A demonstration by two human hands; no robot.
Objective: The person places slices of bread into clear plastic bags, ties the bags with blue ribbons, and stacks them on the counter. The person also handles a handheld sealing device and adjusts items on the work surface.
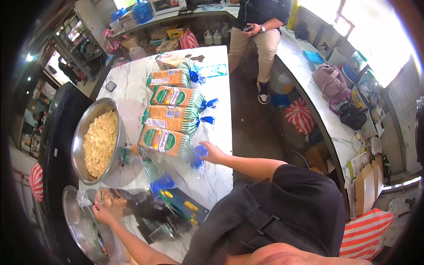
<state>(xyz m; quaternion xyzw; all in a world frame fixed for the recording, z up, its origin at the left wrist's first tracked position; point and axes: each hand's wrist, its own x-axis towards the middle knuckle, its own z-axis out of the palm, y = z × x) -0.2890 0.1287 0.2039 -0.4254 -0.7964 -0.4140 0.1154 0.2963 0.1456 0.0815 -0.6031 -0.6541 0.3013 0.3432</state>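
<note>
Several loaves of sliced bread point(161, 140) in clear bags with green stripes and gathered blue ends lie in a row on the white marbled table. My right hand point(214, 153) is at the blue end point(198, 157) of the nearest loaf's bag, fingers apart. At the lower left, my left hand point(102, 213) pinches a clear plastic bag point(84, 198) over the rim of a steel basin point(73, 221). Right beside that hand is a browned loaf point(112, 199). A larger steel bowl point(79, 145) holds pale, cut-up pieces point(102, 143), probably bread.
Scissors with yellow handles point(167, 194), dark plastic point(159, 221) and an empty striped bread bag point(154, 174) lie near my body. A small dark device point(111, 86) sits at the far left. Another person point(260, 35) stands beyond the table. Bags point(331, 81) crowd the right counter.
</note>
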